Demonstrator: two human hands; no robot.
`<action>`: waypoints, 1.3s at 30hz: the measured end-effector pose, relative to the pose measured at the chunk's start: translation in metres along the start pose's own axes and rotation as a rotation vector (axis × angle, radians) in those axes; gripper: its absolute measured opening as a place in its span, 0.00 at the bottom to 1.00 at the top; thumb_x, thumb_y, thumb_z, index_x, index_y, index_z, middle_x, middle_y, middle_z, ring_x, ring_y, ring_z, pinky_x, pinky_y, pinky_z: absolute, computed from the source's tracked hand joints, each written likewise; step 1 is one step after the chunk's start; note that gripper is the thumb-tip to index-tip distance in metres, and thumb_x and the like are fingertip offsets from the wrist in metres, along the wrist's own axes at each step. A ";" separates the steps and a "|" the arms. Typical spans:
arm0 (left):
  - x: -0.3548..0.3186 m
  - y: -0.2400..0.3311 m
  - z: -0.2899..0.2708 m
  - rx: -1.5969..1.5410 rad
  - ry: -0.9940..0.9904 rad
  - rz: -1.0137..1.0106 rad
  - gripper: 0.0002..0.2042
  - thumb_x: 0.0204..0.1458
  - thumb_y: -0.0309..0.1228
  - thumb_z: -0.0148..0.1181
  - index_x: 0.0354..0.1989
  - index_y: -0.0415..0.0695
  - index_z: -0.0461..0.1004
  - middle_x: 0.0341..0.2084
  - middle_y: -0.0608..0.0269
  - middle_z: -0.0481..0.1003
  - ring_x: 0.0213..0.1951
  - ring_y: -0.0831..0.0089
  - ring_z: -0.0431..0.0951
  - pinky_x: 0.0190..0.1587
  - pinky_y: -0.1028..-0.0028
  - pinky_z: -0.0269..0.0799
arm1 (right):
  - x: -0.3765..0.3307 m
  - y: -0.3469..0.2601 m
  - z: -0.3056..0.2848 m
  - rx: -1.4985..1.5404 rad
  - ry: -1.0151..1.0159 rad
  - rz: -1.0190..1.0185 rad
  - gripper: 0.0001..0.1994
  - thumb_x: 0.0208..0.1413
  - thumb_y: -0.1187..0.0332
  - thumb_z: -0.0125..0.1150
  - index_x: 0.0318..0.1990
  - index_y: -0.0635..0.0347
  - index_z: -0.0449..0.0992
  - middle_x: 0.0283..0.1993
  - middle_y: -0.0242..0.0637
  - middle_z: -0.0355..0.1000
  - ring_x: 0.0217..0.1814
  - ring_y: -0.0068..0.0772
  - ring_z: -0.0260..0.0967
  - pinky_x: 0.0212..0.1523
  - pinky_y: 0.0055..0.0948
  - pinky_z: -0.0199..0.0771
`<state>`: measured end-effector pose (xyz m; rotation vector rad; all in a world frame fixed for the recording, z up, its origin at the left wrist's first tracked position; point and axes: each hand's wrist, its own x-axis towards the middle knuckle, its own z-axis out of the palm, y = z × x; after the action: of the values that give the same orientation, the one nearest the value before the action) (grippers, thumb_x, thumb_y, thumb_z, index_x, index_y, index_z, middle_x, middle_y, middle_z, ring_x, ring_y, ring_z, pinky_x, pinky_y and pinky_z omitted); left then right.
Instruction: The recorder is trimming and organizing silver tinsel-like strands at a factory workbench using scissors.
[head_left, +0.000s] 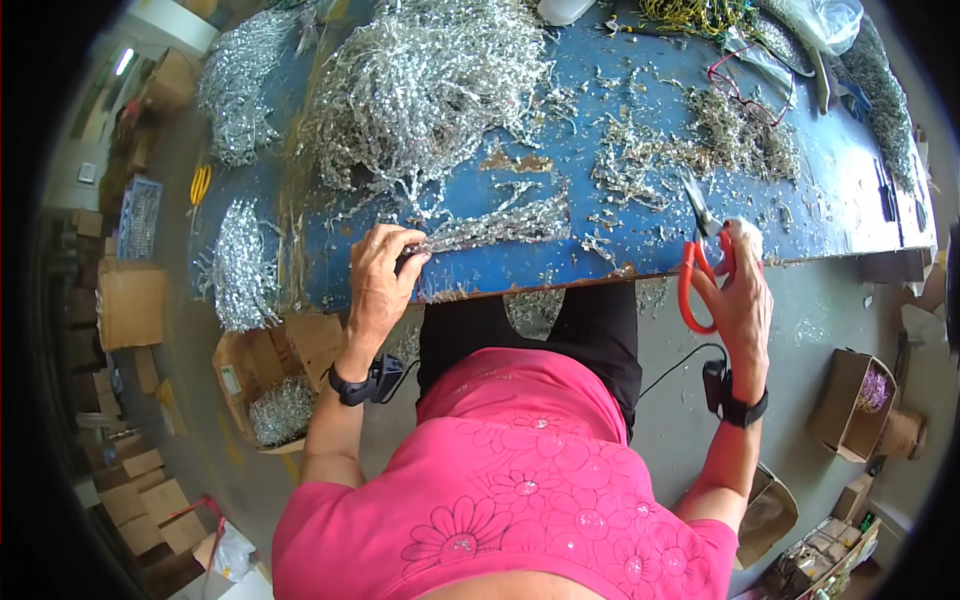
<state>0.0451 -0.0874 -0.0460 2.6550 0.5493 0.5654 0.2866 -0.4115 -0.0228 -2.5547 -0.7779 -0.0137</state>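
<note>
At the near edge of the blue table (455,275), my left hand (382,265) pinches one end of a bunch of silver tinsel strands (500,225), which lies out to the right on the tabletop. My right hand (742,285) holds a pair of scissors (698,270) with orange-red handles. Their blades (697,200) point away from me over the table and look parted. A big heap of silver tinsel (425,85) spreads beyond my left hand. Smaller tinsel bundles (242,265) hang over the table's left side.
Tinsel scraps (640,160) litter the right half of the table. Yellow-handled scissors (201,184) lie at the left. A cardboard box (235,385) holding tinsel stands on the floor at left, another box (835,400) at right. Cables run from bands on both wrists.
</note>
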 end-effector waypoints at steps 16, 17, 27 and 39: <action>0.011 0.005 -0.010 -0.039 0.080 0.067 0.09 0.45 0.26 0.64 0.35 0.43 0.73 0.39 0.61 0.74 0.42 0.63 0.74 0.46 0.67 0.66 | 0.033 -0.064 0.008 0.123 0.018 -0.356 0.31 0.36 0.65 0.73 0.52 0.60 0.70 0.49 0.46 0.70 0.52 0.47 0.66 0.52 0.38 0.67; 0.012 0.012 -0.014 -0.134 0.029 0.092 0.10 0.44 0.25 0.64 0.36 0.43 0.74 0.37 0.61 0.75 0.40 0.63 0.75 0.44 0.68 0.68 | 0.031 -0.079 0.022 0.299 -0.010 -0.454 0.37 0.33 0.64 0.75 0.56 0.59 0.66 0.55 0.49 0.66 0.57 0.49 0.63 0.55 0.40 0.65; 0.006 0.038 -0.046 -1.198 0.072 -0.115 0.09 0.52 0.28 0.62 0.39 0.39 0.73 0.32 0.62 0.74 0.32 0.79 0.74 0.33 0.80 0.70 | 0.020 -0.120 0.056 0.498 -0.291 -0.704 0.15 0.50 0.71 0.59 0.46 0.57 0.70 0.33 0.44 0.72 0.35 0.49 0.71 0.34 0.41 0.72; -0.016 0.035 -0.071 -0.469 0.296 0.070 0.09 0.48 0.23 0.63 0.37 0.42 0.72 0.33 0.59 0.77 0.34 0.71 0.77 0.37 0.77 0.71 | -0.012 -0.110 0.042 0.556 -0.807 -0.553 0.17 0.60 0.63 0.51 0.53 0.63 0.63 0.23 0.48 0.70 0.29 0.52 0.71 0.29 0.42 0.68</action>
<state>0.0097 -0.1053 0.0242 2.1651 0.3490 0.9843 0.2132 -0.3190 -0.0141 -1.7053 -1.4987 0.9543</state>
